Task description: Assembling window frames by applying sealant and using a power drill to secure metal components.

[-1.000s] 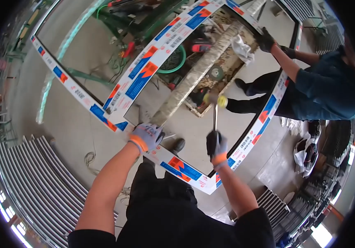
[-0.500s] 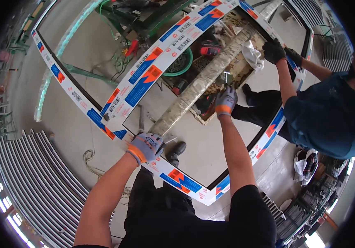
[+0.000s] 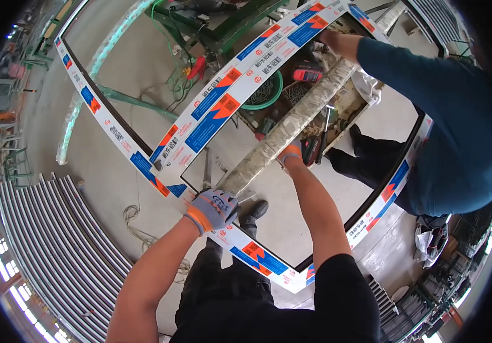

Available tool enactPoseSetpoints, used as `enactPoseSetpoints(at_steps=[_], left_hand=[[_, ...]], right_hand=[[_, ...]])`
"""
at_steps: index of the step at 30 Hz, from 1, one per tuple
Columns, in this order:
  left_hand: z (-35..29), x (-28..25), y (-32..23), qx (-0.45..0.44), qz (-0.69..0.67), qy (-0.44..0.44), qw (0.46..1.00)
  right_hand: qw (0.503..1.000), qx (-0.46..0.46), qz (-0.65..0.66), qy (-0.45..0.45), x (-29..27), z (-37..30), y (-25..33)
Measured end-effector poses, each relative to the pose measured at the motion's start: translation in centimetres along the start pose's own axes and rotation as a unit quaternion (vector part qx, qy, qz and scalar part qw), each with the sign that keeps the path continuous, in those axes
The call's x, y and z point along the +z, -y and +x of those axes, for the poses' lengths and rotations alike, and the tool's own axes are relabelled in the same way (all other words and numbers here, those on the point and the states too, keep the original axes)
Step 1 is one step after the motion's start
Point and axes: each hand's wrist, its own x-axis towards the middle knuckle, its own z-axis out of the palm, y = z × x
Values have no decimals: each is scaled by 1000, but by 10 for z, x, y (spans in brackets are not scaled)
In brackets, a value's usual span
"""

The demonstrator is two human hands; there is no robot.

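your left hand [image 3: 214, 208] grips the frame [image 3: 256, 257] — right hand [image 3: 291, 151] partly hidden by the wrapped bar [image 3: 292, 122], can't tell if it's open or closed; hammer [image 3: 326, 124] just right of it.

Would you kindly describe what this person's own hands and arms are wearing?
The left hand wears a grey glove with dark printing and an orange cuff. The right hand shows an orange glove cuff, the rest mostly hidden. The right sleeve is short and black.
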Motion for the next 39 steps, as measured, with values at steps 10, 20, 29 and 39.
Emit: enactPoseSetpoints(at_steps=[10,20,29,39], left_hand=[[2,3,-9,-3,12,-12,1000],[0,-4,-6,3,-10,-34,999],[37,20,-6,-137,-117,-135,974],[307,-5,115,-300,-332,-407,796]], right_hand=[[993,101,-28,56,-62,-133,-7],[901,44,395,-176,-71,-308,59],[952,42,41,-300,-42,-340,102],[958,93,54,-267,-39,-326,118]])
